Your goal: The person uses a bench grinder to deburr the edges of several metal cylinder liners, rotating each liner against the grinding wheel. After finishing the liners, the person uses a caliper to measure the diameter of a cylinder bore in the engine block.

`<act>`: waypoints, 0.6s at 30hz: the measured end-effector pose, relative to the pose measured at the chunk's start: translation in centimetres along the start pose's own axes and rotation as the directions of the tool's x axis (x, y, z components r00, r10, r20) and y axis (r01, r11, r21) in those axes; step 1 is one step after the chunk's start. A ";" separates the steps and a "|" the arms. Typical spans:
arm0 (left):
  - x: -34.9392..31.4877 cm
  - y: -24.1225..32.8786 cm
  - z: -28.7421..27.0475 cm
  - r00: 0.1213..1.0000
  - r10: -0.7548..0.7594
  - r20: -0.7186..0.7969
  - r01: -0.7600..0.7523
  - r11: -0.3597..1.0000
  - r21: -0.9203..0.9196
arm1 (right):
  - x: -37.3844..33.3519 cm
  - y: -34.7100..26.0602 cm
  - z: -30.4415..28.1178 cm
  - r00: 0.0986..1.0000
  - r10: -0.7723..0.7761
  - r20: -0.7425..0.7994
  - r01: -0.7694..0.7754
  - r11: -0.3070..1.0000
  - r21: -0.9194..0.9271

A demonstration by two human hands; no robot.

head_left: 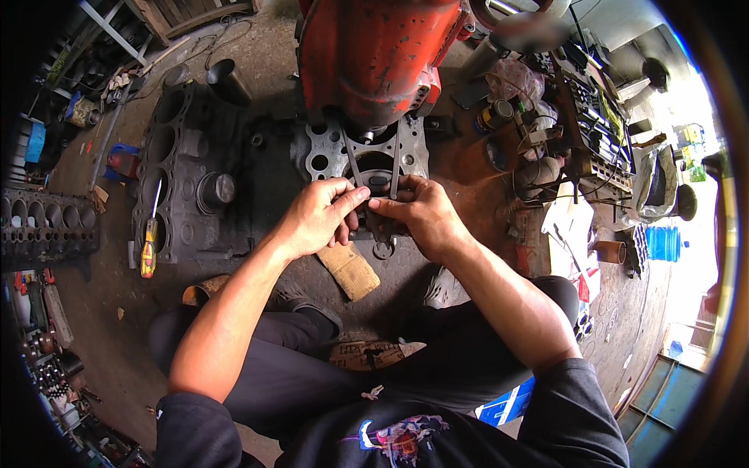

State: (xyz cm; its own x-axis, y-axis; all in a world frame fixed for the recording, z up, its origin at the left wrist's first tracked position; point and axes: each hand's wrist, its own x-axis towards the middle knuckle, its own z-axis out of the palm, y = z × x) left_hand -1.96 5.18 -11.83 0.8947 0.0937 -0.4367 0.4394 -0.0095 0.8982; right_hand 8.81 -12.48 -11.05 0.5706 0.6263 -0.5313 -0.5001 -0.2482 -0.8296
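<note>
My left hand (326, 212) is closed with thumb and fingers pinching the lower end of a slim dark metal bar (349, 156). A second slim metal bar (397, 152) is gripped the same way by my right hand (425, 214). Both bars reach up from my fingers to the underside of a large red machine housing (374, 54), where their far ends are hidden. The housing stands over the engine block (320, 147), which shows round bores and bolt holes. Just below my fingers, a ring-shaped metal end (383, 249) pokes out; what it belongs to is partly covered.
A flat brown wooden piece (351, 271) lies below my hands. To the left, a yellow-handled screwdriver (149, 246) rests on another engine block (168, 144) beside a piston-like cylinder (216, 192). A metal rack of tools (593, 117) and a can (495, 115) stand at the right.
</note>
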 end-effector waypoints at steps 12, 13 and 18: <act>0.1 -0.1 -0.1 1.000 0.008 0.000 -0.008 1.000 -0.002 | 0.4 0.5 -0.2 1.000 -0.022 0.007 0.022 1.000 0.009; 0.1 -0.1 -0.1 1.000 0.009 -0.003 -0.009 1.000 -0.006 | 0.4 0.5 -0.2 1.000 -0.022 0.010 0.022 1.000 0.008; 0.0 -0.1 0.2 1.000 0.005 -0.020 -0.005 1.000 -0.016 | 0.2 0.4 0.0 1.000 -0.026 -0.009 0.026 0.999 0.037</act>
State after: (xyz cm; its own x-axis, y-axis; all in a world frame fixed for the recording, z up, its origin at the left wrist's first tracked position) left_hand -1.97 5.00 -11.91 0.8950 0.1137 -0.4314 0.4336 0.0055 0.9011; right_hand 8.73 -12.42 -11.50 0.5892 0.6257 -0.5112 -0.5088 -0.2041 -0.8363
